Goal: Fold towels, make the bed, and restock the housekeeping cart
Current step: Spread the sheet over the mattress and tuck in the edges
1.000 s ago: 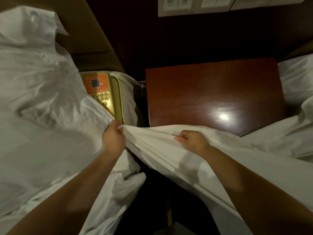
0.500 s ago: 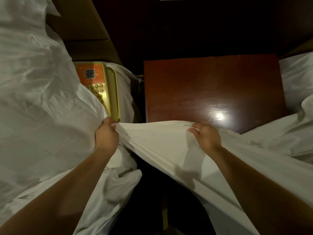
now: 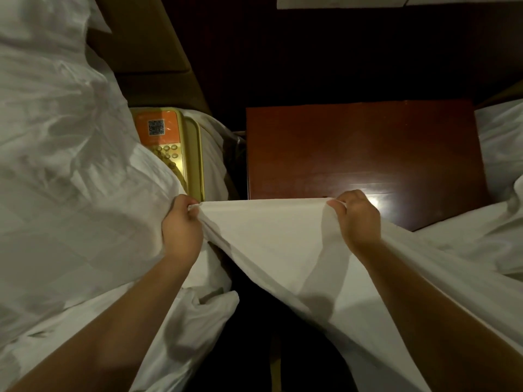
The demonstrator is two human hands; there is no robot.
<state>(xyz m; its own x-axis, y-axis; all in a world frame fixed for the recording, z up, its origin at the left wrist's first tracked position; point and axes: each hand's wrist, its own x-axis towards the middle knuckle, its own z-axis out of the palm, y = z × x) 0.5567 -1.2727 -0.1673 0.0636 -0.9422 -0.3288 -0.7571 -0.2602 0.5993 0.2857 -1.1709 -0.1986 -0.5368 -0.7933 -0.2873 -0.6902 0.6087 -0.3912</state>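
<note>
Right hand slid right, stretching sheet taut — glossy wooden nightstand beyond.

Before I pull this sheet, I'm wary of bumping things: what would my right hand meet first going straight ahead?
Probably the nightstand: the right hand, gripping the sheet by its edge, points across its glossy wooden top. Depth is unclear, so the hand may pass just above it.

Gold telephone beside a glossy wooden nightstand

white sheet; reddish-brown nightstand; gold-orange phone
</note>
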